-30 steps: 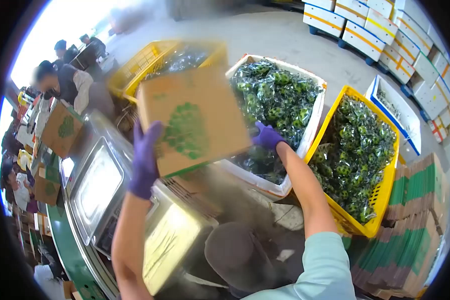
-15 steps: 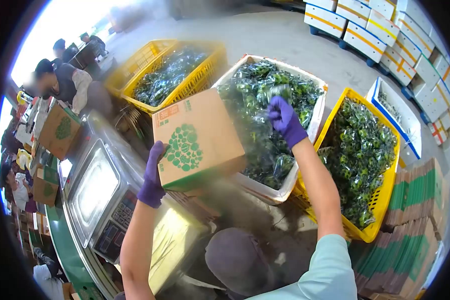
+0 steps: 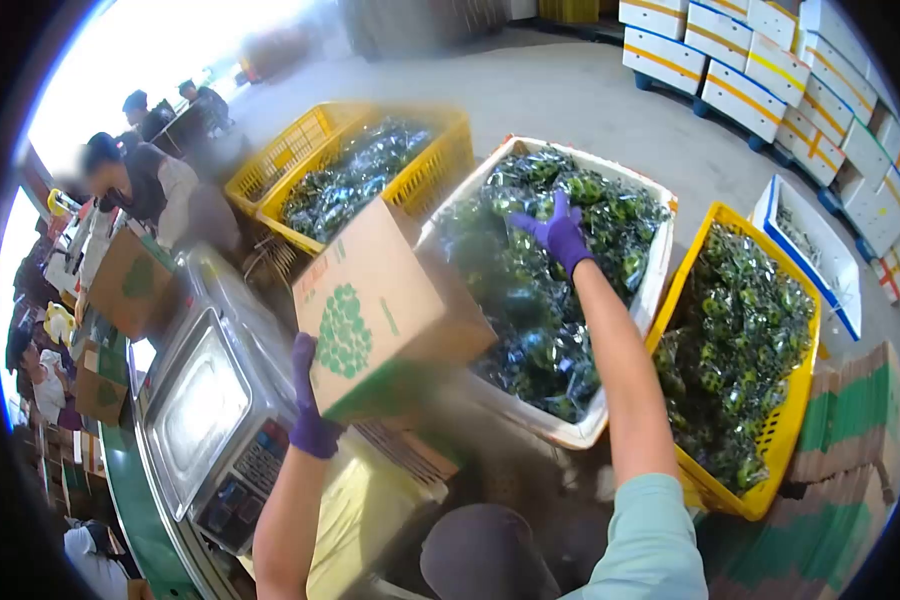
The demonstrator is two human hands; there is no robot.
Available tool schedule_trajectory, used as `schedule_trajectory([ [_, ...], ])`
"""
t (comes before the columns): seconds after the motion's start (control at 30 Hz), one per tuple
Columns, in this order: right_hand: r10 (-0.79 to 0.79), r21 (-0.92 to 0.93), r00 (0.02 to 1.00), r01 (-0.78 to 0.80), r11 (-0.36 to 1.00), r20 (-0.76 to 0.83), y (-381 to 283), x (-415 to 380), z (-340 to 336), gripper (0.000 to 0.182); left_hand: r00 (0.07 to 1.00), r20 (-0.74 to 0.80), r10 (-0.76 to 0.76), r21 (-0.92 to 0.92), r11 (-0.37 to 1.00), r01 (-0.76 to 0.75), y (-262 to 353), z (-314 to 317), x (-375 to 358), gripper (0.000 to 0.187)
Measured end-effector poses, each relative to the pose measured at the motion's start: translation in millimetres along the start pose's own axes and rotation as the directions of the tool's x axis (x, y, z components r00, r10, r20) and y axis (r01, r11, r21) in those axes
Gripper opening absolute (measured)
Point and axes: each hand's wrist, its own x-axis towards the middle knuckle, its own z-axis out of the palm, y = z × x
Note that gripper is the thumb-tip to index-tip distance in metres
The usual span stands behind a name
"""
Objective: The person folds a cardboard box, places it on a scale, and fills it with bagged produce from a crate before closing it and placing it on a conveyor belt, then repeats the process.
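My left hand (image 3: 313, 402), in a purple glove, grips the near left edge of a brown cardboard box (image 3: 365, 310) with a green round print. The box is tilted above the corner of a white foam box (image 3: 598, 425); its inside is hidden from me. Heaped in the foam box are clear plastic bags of green produce (image 3: 530, 335), whose exact kind I cannot make out. Over the upper part of this heap, my purple-gloved right hand (image 3: 557, 235) has its fingers spread, and nothing shows in them.
Left of the box stands a weighing scale (image 3: 202, 405) beside a green-edged conveyor (image 3: 140, 500). Yellow crates (image 3: 800, 400) of bagged produce flank the foam box. Flattened cartons (image 3: 840, 450) are stacked at right. A co-worker (image 3: 135, 180) is at far left; stacked foam boxes (image 3: 745, 95) stand behind.
My right hand has gone from closed fingers to spread ones over the produce. In my left hand the cardboard box has tilted further and shifted slightly left. The whole view has moved a little.
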Motion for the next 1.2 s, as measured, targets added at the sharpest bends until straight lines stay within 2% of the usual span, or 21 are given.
schedule_trajectory([
  [0.03, 0.149, -0.189, 0.989, -0.149, 0.971, -0.016, -4, -13, 3, 0.126, 0.999, -0.034, 0.002, 0.029, 1.000, -0.001, -2, 2, 0, 0.061],
  [0.07, 0.149, -0.177, 0.989, -0.149, 0.973, -0.015, -10, -21, 12, 0.126, 0.998, -0.053, -0.024, 0.065, 0.998, 0.027, -3, -2, 3, 0.061],
  [0.13, 0.137, -0.606, 0.986, -0.049, 0.794, 0.100, -19, -31, 32, 0.119, 0.997, -0.066, -0.041, 0.189, 0.981, 0.053, -9, -7, 8, 0.057],
  [0.3, -0.039, -0.583, 0.998, 0.055, 0.810, 0.039, 22, -18, 40, 0.101, 0.987, -0.106, -0.117, 0.194, 0.972, 0.136, -19, -17, 15, 0.058],
  [0.37, -0.204, -0.332, 0.979, 0.199, 0.922, 0.018, 58, -9, 35, 0.092, 0.987, -0.054, -0.152, 0.127, 0.979, 0.157, -19, -13, 15, 0.058],
  [0.5, -0.200, -0.210, 0.980, 0.198, 0.957, 0.011, 68, -28, 12, 0.078, 0.989, -0.016, -0.150, 0.124, 0.981, 0.151, -20, -13, 7, 0.056],
  [0.53, -0.311, -0.123, 0.950, 0.307, 0.944, -0.015, 63, -30, -2, 0.071, 0.990, -0.003, -0.143, 0.119, 0.983, 0.142, -20, -15, 6, 0.057],
  [0.57, -0.124, 0.346, 0.991, 0.100, 0.933, 0.048, 57, -33, -7, 0.057, 0.991, 0.001, -0.134, 0.119, 0.984, 0.133, -21, -22, 6, 0.057],
  [0.63, -0.128, 0.773, 0.989, 0.024, 0.634, 0.074, 35, -39, -21, 0.041, 0.993, 0.051, -0.103, 0.098, 0.990, 0.097, -23, -37, 7, 0.059],
  [0.67, -0.226, 0.895, 0.946, -0.119, 0.430, 0.234, -26, -77, -52, 0.033, 0.996, 0.034, -0.085, 0.065, 0.994, 0.083, -20, -27, -2, 0.061],
  [0.7, -0.380, 0.907, 0.894, -0.066, 0.417, 0.240, -52, -92, -57, 0.032, 0.995, 0.032, -0.093, 0.065, 0.994, 0.091, -19, -24, -6, 0.061],
  [0.73, -0.418, 0.892, 0.791, -0.359, 0.274, 0.447, -73, -96, -54, 0.033, 0.996, 0.032, -0.085, 0.004, 0.996, 0.085, -20, -21, -8, 0.062],
  [0.83, -0.695, 0.769, 0.556, 0.147, 0.622, 0.456, -141, -141, -57, 0.048, 0.996, 0.061, -0.062, -0.101, 0.993, 0.068, -26, -23, -9, 0.066],
  [0.87, -0.811, 0.623, 0.472, 0.530, 0.575, 0.346, -145, -139, -35, 0.054, 0.993, 0.105, -0.056, -0.198, 0.977, 0.076, -24, -23, -11, 0.067],
  [0.9, -0.794, 0.595, 0.491, 0.535, 0.600, 0.359, -149, -144, -26, 0.055, 0.988, 0.147, -0.044, -0.288, 0.954, 0.085, -21, -24, -13, 0.068],
  [0.97, -0.825, 0.857, 0.430, 0.188, 0.480, 0.367, -146, -103, -14, 0.055, 0.989, 0.146, -0.033, -0.300, 0.951, 0.076, -20, -39, -18, 0.069],
  [1.03, -0.465, 0.788, 0.854, 0.112, 0.605, 0.235, -126, -60, 12, 0.060, 0.987, 0.136, -0.086, -0.278, 0.953, 0.121, -20, -65, -18, 0.068],
  [1.07, -0.451, 0.631, 0.872, 0.242, 0.737, 0.193, -92, -30, 46, 0.072, 0.995, -0.080, -0.062, -0.233, 0.971, 0.042, -19, -48, -22, 0.066],
  [1.13, -0.340, 0.059, 0.909, 0.336, 0.940, 0.239, -86, -28, 64, 0.096, 1.000, 0.012, -0.028, -0.174, 0.984, 0.030, -18, -66, -20, 0.063],
  [1.17, -0.198, -0.331, 0.937, 0.291, 0.898, 0.289, -80, -41, 72, 0.109, 1.000, -0.003, -0.028, -0.106, 0.994, 0.027, -17, -67, -19, 0.060],
  [1.2, -0.138, -0.396, 0.927, 0.279, 0.875, 0.348, -61, -30, 96, 0.117, 0.993, -0.119, 0.017, -0.051, 0.998, -0.023, -18, -50, -21, 0.058],
])
